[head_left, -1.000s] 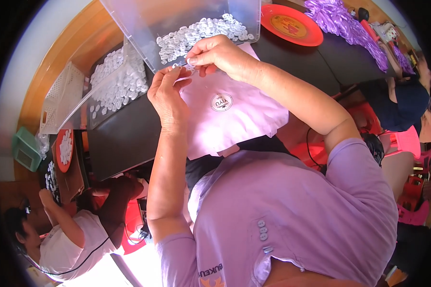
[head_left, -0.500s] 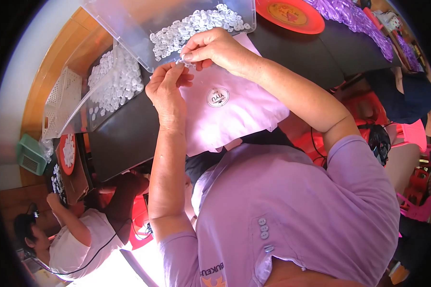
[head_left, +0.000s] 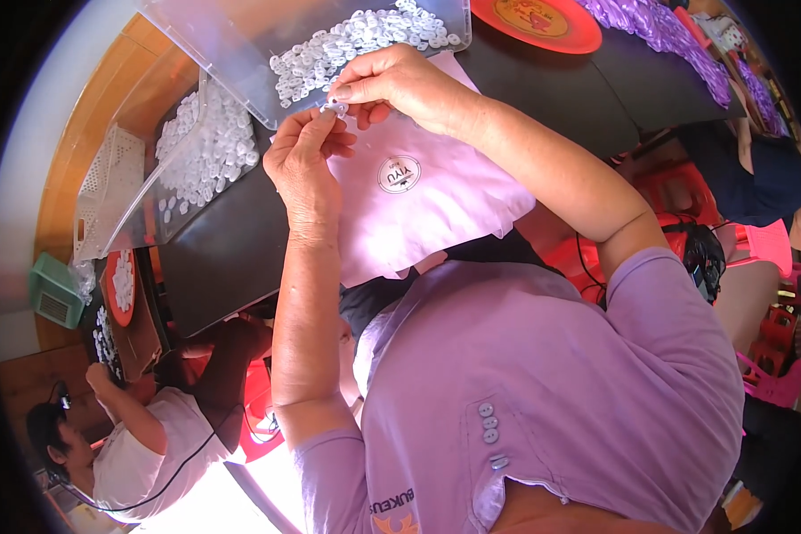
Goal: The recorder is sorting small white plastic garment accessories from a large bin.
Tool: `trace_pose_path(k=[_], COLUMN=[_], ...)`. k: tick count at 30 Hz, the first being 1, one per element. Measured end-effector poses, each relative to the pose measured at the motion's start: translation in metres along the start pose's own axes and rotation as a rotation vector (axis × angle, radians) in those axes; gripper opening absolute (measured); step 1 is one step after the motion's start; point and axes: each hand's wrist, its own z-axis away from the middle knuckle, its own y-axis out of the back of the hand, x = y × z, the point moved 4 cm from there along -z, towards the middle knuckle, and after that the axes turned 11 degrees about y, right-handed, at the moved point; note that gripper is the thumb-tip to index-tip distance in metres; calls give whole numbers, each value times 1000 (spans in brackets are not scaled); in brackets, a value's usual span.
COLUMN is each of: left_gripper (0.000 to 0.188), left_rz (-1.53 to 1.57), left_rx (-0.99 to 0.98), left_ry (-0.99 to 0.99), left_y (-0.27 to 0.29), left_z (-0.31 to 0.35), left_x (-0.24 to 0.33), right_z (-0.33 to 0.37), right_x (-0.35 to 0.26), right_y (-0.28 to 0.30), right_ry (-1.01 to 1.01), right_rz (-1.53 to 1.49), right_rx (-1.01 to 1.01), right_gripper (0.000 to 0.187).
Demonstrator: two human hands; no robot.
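Observation:
Both hands meet at the near edge of a clear plastic bin (head_left: 231, 76) heaped with small white plastic pieces (head_left: 356, 44). My left hand (head_left: 304, 160) pinches a small whitish plastic piece (head_left: 334, 107) between thumb and fingertips. From the right, my right hand (head_left: 405, 87) has its thumb and forefinger closed on the same piece. Its exact kind is too small to make out. Below the hands, a pink cloth (head_left: 445, 205) with a round printed badge spreads from the table toward my lap.
A second clear bin (head_left: 142, 209) of white pieces stands at left, beside a white basket (head_left: 111, 182) and a green basket (head_left: 55, 292). An orange-red plate (head_left: 574, 27) and purple wrapped items (head_left: 659, 36) lie on the dark table (head_left: 214, 276). A co-worker (head_left: 138, 445) sits lower left.
My hands remain together on the small piece, with their fingertips slightly shifted. The whole view has moved a little, so the bins and cloth appear slightly farther left and up.

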Motion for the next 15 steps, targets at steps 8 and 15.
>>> trace_pose_path(k=[8, 15], left_gripper=[13, 15], left_rz=[0, -39], left_rx=[3, -6], left_ry=[-5, -23], left_y=[-3, -3], left_z=[2, 4], left_x=[2, 4], right_z=[2, 2], right_x=[-1, -4], right_y=[-3, 6], right_ry=[20, -61], right_rz=[51, 44], right_rx=[-25, -19], right_gripper=[16, 14])
